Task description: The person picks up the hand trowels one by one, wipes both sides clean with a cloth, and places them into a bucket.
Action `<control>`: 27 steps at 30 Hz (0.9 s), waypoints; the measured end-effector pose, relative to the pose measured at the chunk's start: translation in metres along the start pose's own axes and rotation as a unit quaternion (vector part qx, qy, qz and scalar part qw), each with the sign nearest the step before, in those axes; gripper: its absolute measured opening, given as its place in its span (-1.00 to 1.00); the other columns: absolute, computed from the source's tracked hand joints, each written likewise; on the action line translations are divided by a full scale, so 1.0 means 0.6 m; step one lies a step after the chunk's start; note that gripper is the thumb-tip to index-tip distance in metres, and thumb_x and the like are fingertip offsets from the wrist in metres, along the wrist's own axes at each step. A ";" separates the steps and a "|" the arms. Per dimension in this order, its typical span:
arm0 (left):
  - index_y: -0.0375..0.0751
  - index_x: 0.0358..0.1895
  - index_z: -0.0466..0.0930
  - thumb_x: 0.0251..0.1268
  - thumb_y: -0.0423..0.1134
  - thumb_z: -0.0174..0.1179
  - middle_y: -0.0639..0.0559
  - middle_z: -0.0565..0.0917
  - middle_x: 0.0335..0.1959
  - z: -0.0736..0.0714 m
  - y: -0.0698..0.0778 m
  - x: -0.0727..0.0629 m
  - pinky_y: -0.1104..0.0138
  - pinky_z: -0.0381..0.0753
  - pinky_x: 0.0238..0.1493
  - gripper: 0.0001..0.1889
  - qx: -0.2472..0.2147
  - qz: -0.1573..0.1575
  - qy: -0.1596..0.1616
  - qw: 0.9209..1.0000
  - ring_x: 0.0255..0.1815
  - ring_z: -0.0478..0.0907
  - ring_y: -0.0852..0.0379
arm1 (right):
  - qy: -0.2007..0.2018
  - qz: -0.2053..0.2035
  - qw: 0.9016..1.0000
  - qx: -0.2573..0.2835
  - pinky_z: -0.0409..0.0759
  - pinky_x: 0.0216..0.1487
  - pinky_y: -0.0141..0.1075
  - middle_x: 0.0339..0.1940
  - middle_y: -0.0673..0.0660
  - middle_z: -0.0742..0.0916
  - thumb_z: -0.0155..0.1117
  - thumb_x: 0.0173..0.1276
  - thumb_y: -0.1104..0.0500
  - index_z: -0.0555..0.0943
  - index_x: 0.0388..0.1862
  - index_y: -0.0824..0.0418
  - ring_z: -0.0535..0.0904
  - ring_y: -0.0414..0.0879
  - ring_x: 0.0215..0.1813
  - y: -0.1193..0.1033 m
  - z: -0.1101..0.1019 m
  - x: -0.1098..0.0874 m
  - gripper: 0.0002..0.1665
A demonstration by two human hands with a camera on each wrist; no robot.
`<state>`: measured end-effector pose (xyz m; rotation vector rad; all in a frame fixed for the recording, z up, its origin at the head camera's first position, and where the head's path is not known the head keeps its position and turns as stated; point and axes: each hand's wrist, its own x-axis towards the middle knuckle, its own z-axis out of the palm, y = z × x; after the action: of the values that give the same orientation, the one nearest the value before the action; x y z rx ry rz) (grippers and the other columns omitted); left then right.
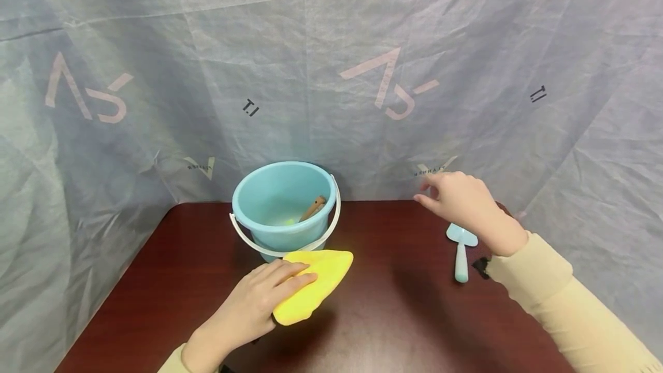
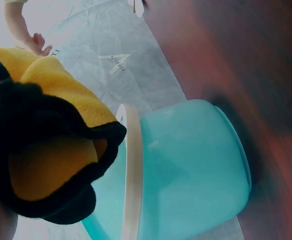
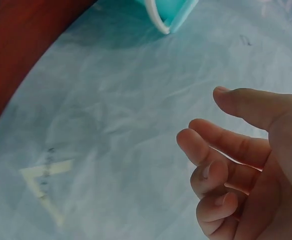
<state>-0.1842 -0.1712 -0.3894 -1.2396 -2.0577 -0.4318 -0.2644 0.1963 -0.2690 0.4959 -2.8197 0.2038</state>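
Note:
My left hand grips a yellow cloth, fingers over its top, just in front of a light-blue bucket. The left wrist view shows the cloth with a black edging, folded over near the bucket's white handle. Whether cloth and bucket touch cannot be told. Inside the bucket lie a brown wooden handle and something yellow-green. My right hand is raised above the table's far right, fingers loosely bent, holding nothing. Below it lies a small trowel with a pale handle.
The dark red-brown table has a glossy surface. A grey printed sheet hangs behind it and down both sides. A small black item shows by the right sleeve.

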 end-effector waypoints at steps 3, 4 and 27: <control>-0.03 0.14 0.55 0.39 -0.17 -0.21 0.05 0.58 0.02 -0.001 0.000 0.001 0.24 0.57 -0.08 -0.60 -0.001 0.001 0.002 1.000 -0.05 0.55 0.06 | -0.001 0.017 1.000 0.017 0.37 -0.63 -0.27 -0.57 -0.10 0.63 0.28 0.23 -0.02 0.65 -0.24 0.11 0.46 -0.20 -0.59 0.022 0.010 -0.020 -0.75; -0.03 0.14 0.55 0.38 -0.17 -0.21 0.05 0.58 0.02 -0.002 0.000 0.001 0.24 0.57 -0.08 -0.60 -0.001 0.001 0.003 1.000 -0.05 0.55 0.06 | -0.003 0.023 1.000 0.021 0.37 -0.62 -0.27 -0.57 -0.10 0.63 0.27 0.24 -0.02 0.65 -0.25 0.11 0.45 -0.21 -0.60 0.030 0.015 -0.027 -0.75; -0.03 0.13 0.55 0.40 -0.15 -0.17 0.04 0.60 0.00 -0.001 0.004 -0.002 0.23 0.57 -0.06 -0.62 0.004 -0.002 0.006 1.000 -0.07 0.55 0.04 | -0.072 0.145 0.985 0.065 0.25 -0.65 -0.33 -0.80 -0.03 0.37 0.31 0.19 0.04 0.46 -0.66 0.21 0.27 -0.16 -0.68 0.145 0.200 -0.151 -0.63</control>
<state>-0.1814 -0.1711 -0.3899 -1.2268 -2.0502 -0.4320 -0.2421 0.2839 -0.4175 0.1264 -3.0262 0.4280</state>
